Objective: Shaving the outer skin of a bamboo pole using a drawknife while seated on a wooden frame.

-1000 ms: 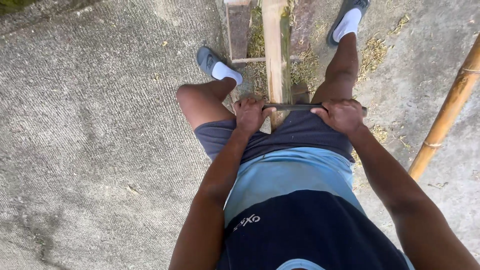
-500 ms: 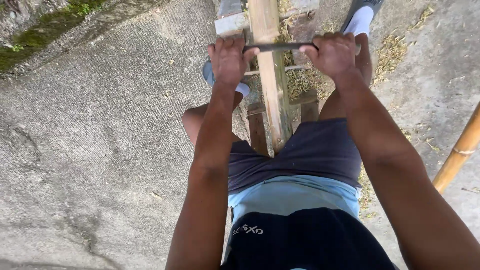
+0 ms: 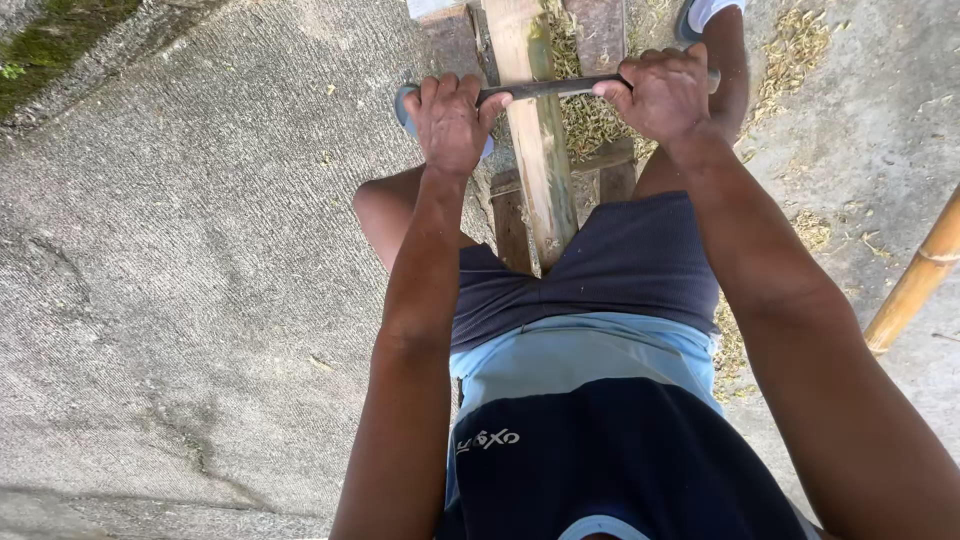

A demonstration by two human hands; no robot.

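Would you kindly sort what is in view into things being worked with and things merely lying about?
In use: two-handled blade, gripped by left hand and right hand; pale bamboo strip; wooden bench.
Lying about: bamboo pole; shavings; concrete ground.

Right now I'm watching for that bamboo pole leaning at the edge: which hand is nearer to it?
Right. The right hand grips the blade's end on the side toward the bamboo pole; the left hand grips the far end, across the wooden strip.
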